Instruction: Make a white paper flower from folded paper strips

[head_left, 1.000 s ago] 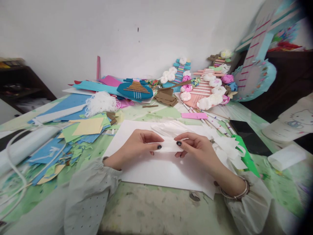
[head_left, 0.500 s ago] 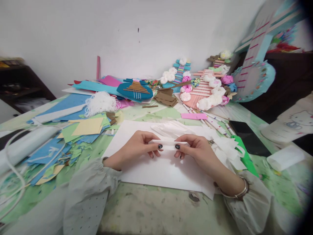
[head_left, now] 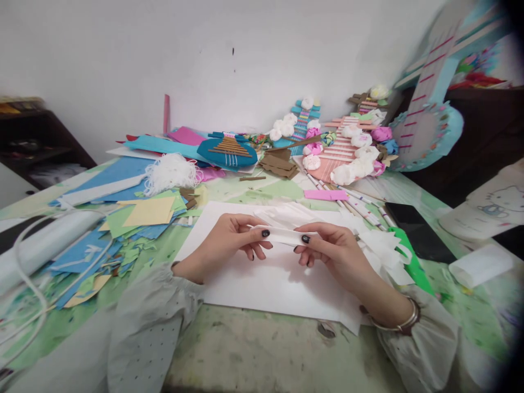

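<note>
head view: a green-stained surface fills the lower frame, and a large white sheet lies on it at center. a light-blue guitar-shaped piece stands at upper right. next in size, above the sheet at mid-frame, the left hand and the right hand face each other, a little apart. a pink guitar shape bearing white paper flowers sits right of upper center. right of the sheet lies a black phone; left of upper center, a heap of white thread. smaller again is a folded white strip, level between the hands at center: each grip is clamped on it, thumb against fingers, one toward either end. smallest, a bright pink strip lies flat behind.
</note>
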`<state>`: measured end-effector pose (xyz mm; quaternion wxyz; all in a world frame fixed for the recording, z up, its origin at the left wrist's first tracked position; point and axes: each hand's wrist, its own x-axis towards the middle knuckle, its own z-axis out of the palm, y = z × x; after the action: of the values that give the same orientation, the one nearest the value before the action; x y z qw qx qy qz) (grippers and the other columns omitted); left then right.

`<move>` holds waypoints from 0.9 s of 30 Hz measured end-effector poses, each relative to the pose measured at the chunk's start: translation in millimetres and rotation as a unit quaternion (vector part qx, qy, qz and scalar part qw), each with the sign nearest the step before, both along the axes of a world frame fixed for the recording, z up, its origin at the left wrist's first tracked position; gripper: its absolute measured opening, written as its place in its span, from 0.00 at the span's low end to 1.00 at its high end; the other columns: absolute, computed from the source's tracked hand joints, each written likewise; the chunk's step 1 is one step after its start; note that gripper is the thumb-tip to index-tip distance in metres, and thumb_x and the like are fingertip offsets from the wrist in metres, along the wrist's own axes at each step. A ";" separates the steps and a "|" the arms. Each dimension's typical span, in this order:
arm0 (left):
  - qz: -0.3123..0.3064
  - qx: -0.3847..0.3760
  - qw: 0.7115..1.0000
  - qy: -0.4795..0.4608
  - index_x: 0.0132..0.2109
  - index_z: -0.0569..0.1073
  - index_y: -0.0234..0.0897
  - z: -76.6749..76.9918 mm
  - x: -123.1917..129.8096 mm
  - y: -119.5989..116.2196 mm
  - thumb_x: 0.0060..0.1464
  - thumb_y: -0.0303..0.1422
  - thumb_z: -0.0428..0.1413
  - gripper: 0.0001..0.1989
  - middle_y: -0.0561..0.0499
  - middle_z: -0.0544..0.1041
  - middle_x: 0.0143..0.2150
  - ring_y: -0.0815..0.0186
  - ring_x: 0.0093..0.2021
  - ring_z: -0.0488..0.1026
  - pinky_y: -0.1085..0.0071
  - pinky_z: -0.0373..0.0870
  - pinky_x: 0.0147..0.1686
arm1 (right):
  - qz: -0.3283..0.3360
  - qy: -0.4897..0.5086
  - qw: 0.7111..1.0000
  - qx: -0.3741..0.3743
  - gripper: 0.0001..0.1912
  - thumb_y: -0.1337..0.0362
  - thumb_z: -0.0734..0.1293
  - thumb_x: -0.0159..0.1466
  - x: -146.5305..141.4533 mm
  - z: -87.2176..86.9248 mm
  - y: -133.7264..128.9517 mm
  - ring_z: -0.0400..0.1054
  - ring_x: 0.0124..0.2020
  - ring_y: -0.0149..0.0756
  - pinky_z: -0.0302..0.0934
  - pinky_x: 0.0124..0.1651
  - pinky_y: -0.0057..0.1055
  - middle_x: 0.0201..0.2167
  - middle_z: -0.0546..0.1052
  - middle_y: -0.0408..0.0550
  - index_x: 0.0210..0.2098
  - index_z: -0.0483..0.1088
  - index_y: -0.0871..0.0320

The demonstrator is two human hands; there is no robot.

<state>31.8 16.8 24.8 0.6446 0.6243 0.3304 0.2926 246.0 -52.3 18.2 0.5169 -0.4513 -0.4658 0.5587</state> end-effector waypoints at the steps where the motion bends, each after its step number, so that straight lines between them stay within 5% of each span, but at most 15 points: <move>1: -0.001 -0.003 1.000 -0.004 0.40 0.74 0.31 0.3 -0.2 -0.2 0.50 0.38 0.59 0.14 0.45 0.79 0.28 0.68 0.23 0.74 0.77 0.67 0.21 | 0.000 0.008 1.000 -0.001 0.12 0.62 0.70 0.53 -0.1 0.6 -0.5 0.71 0.21 0.31 0.65 0.23 0.26 0.24 0.78 0.48 0.37 0.74 0.60; 15: -0.038 -0.099 0.982 -0.157 0.36 0.78 0.31 -1.1 -4.2 1.0 0.46 0.27 0.58 0.08 0.44 0.79 0.29 0.67 0.27 0.75 0.75 0.67 0.28 | 0.028 0.105 0.994 0.018 0.06 0.69 0.67 0.51 2.6 2.9 -1.0 0.69 0.23 0.30 0.61 0.26 0.25 0.25 0.77 0.48 0.29 0.76 0.60; 22: 0.014 -0.020 0.993 -0.116 0.32 0.76 0.32 -2.2 -0.4 -1.5 0.48 0.31 0.60 0.06 0.49 0.77 0.26 0.70 0.24 0.72 0.77 0.65 0.24 | 0.001 0.045 0.998 0.054 0.07 0.63 0.70 0.53 -2.3 2.0 -1.4 0.69 0.23 0.30 0.61 0.25 0.26 0.26 0.77 0.47 0.31 0.75 0.59; 27: 0.043 0.014 0.997 -0.067 0.43 0.75 0.33 -7.2 2.6 2.0 0.48 0.33 0.61 0.14 0.49 0.77 0.27 0.70 0.26 0.73 0.77 0.67 0.24 | -0.016 -0.011 0.997 0.072 0.08 0.63 0.70 0.55 -1.2 -3.9 1.6 0.69 0.23 0.30 0.62 0.27 0.26 0.22 0.76 0.46 0.34 0.75 0.60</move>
<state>34.4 18.7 17.6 0.6433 0.5975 0.3087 0.3658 244.9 -50.8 14.2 0.5519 -0.4268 -0.5030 0.5101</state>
